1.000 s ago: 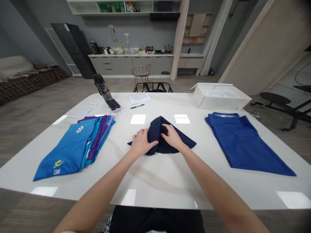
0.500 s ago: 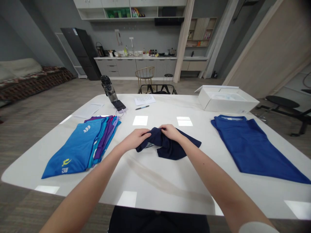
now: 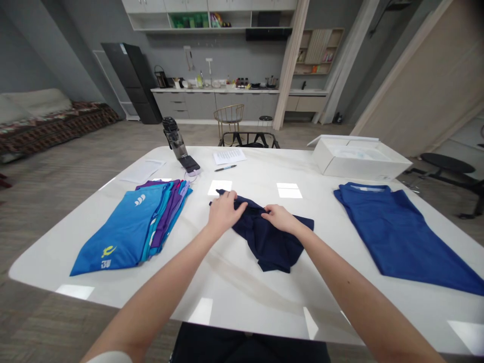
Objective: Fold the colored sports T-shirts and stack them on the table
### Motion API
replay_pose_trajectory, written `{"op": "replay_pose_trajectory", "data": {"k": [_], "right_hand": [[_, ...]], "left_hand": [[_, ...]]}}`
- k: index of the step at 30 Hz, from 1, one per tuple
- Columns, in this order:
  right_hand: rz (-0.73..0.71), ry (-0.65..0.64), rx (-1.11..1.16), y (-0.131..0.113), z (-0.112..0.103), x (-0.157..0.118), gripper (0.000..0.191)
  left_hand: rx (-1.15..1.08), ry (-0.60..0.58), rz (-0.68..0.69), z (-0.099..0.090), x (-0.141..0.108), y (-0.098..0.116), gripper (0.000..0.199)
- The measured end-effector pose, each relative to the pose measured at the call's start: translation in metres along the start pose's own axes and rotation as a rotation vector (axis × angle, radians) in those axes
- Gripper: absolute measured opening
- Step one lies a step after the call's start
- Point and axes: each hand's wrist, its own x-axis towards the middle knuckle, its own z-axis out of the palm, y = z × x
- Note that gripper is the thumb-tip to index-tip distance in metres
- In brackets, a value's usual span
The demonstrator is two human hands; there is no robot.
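Observation:
A dark navy garment (image 3: pixel 274 246) lies crumpled near the middle of the white table (image 3: pixel 242 297); its exact kind is hidden by the folds. My left hand (image 3: pixel 224 213) is at its left end, fingers curled over the cloth with the thumb on the near side. On the upper edge, my right hand (image 3: pixel 280 219) pinches the fabric between thumb and fingers. To the left is a stack of folded blue, teal and purple sports shirts (image 3: pixel 121 227). A folded royal blue shirt (image 3: pixel 401 234) lies flat at the right.
An open white box (image 3: pixel 359 164) stands at the back right. Toward the back left are a bottle (image 3: pixel 174 138), a phone (image 3: pixel 189 164) and a sheet of paper (image 3: pixel 142 171). A pen (image 3: pixel 226 168) lies by a printed sheet (image 3: pixel 229 156). A chair (image 3: pixel 249 140) is behind the table.
The navy garment has been spread out more, with a part now hanging nearer the front edge. My left hand has turned and shifted its hold; my right hand has moved right and nearer.

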Motion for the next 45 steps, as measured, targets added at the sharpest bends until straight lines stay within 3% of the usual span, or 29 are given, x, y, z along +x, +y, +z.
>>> {"op": "replay_pose_trajectory", "data": {"k": [2,5,7,9,12,15,18,21,22,24,26,27,29,30,32,34,35,38,41,45], "right_hand": [[-0.002,0.07,-0.086,0.002,0.004,0.0,0.021],[-0.139,0.151,-0.203,-0.005,0.005,0.0,0.045],[-0.215,0.106,-0.306,-0.01,0.007,0.003,0.039],[-0.2,0.006,-0.389,-0.013,0.01,0.009,0.02],[-0.112,-0.017,-0.385,-0.009,0.011,0.019,0.014],[-0.091,0.098,-0.235,0.004,-0.001,0.021,0.019],[-0.016,0.259,-0.06,0.024,-0.029,0.014,0.021],[0.19,0.394,-0.014,0.051,-0.063,0.002,0.025],[0.242,0.359,-0.048,0.06,-0.073,-0.002,0.026],[0.327,0.143,-0.112,0.076,-0.086,-0.007,0.023],[0.346,-0.007,-0.156,0.087,-0.087,-0.005,0.01],[0.317,0.011,-0.163,0.089,-0.083,-0.001,0.011],[0.18,0.176,-0.147,0.089,-0.067,0.011,0.025],[0.091,0.271,-0.125,0.087,-0.057,0.019,0.03],[-0.054,0.362,-0.11,0.079,-0.035,0.037,0.039],[-0.088,0.399,-0.181,0.069,-0.015,0.055,0.045],[-0.067,0.386,-0.236,0.065,-0.008,0.062,0.048],[0.068,0.291,-0.381,0.053,0.002,0.08,0.051],[0.143,0.222,-0.461,0.048,-0.003,0.091,0.04],[0.144,0.123,-0.536,0.051,-0.02,0.098,0.024]], "left_hand": [[0.069,-0.183,-0.049,0.022,-0.026,0.014,0.049],[0.125,-0.249,-0.059,0.048,-0.045,0.021,0.037],[0.091,-0.237,-0.067,0.057,-0.044,0.017,0.025],[-0.03,-0.221,-0.093,0.058,-0.038,0.007,0.021],[-0.294,-0.1,-0.146,0.048,-0.03,-0.012,0.022],[-0.582,0.069,-0.232,0.03,-0.028,-0.035,0.021],[-0.95,0.281,-0.39,0.01,-0.03,-0.059,0.022],[-1.16,0.513,-0.551,-0.007,-0.033,-0.084,0.023],[-1.184,0.539,-0.593,-0.01,-0.034,-0.092,0.023],[-1.19,0.505,-0.674,-0.012,-0.036,-0.105,0.023],[-1.126,0.409,-0.767,-0.009,-0.037,-0.112,0.026],[-1.07,0.348,-0.806,-0.007,-0.037,-0.113,0.028],[-0.867,0.231,-0.81,-0.006,-0.039,-0.112,0.034],[-0.71,0.214,-0.761,-0.006,-0.039,-0.11,0.04],[-0.32,0.291,-0.577,-0.009,-0.04,-0.105,0.05],[0.04,0.382,-0.364,-0.011,-0.038,-0.101,0.053],[0.162,0.367,-0.282,-0.011,-0.035,-0.1,0.051],[0.365,0.102,-0.186,0.0,-0.021,-0.101,0.043],[0.432,-0.169,-0.248,0.016,0.002,-0.11,0.041],[0.368,-0.373,-0.289,0.025,0.041,-0.12,0.038]]}}
